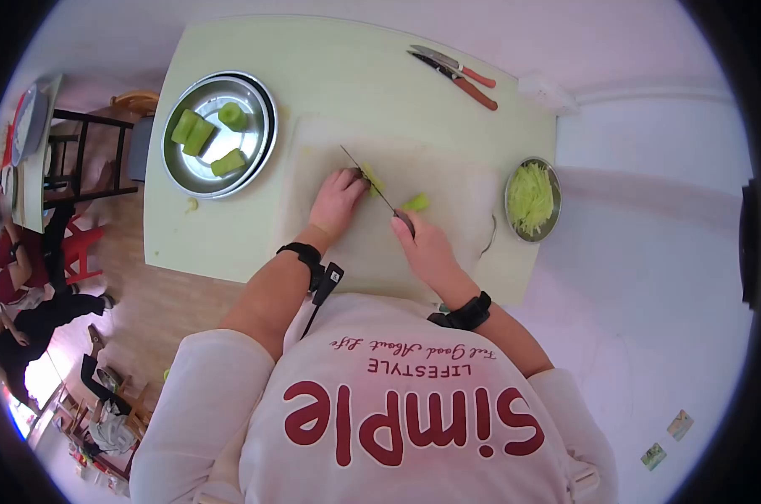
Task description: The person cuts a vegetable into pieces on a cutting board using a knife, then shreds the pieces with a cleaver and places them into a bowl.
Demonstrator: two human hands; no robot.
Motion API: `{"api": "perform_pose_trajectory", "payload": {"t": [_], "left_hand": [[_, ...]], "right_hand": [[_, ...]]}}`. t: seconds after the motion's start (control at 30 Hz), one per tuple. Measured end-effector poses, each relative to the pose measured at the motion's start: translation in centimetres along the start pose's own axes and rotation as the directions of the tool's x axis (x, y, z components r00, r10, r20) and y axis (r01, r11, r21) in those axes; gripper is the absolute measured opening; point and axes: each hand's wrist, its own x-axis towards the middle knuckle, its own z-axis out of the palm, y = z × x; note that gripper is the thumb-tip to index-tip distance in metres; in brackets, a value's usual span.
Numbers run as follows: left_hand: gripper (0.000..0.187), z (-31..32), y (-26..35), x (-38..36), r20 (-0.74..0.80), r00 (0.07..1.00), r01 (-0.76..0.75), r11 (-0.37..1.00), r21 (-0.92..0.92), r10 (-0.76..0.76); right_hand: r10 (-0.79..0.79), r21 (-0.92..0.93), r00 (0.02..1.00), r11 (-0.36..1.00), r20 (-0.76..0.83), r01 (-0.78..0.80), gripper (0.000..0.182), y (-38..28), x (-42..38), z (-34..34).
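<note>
My right hand (431, 249) is closed round the dark handle of a kitchen knife (370, 183), its blade slanting away to the upper left. Under and beside the blade lies a pale green vegetable piece (372, 178). The curled fingers of my left hand (337, 202) press on this piece, close to the blade; their tips are partly hidden. Another green chunk (416, 202) rests just right of the knife. Both hands work over a whitish cutting board (330, 252).
Stacked metal plates (169, 172) at the left hold several green chunks. A metal bowl (557, 210) of green shreds stands right. Two knives (469, 82) lie at the far edge. A wall (649, 277) borders the table's right side. People (28, 277) are at far left.
</note>
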Motion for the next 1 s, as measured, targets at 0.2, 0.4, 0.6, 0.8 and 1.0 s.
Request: {"api": "perform_pose_trajectory", "payload": {"t": [0.2,0.4,0.6,0.8,1.0], "left_hand": [[0.023,-0.2,-0.1,0.3,-0.007,1.0,-0.005,1.0,0.012,0.005],[0.023,0.0,-0.5,0.4,-0.039,0.999,-0.029,1.0,-0.002,0.029],[0.023,0.3,-0.7,0.3,-0.052,0.997,-0.048,0.998,0.027,0.049],[0.024,0.3,-0.9,0.2,-0.041,0.996,-0.076,0.997,0.004,0.076],[0.023,0.2,-0.6,0.2,-0.048,0.998,-0.045,0.999,-0.015,0.045]], "right_hand": [[-0.023,-0.008,1.0,1.0,-0.017,0.023,0.041,-0.6,0.2,-0.1],[-0.02,0.018,0.999,1.0,-0.041,0.021,0.041,-0.5,0.3,0.2],[0.005,0.043,1.0,0.999,-0.01,-0.004,0.043,-0.1,0.6,0.4],[0.003,0.018,1.0,1.0,0.017,-0.003,0.044,0.2,1.1,0.4],[0.01,0.049,1.0,0.999,0.013,-0.011,0.043,0.8,0.9,0.4]]}}
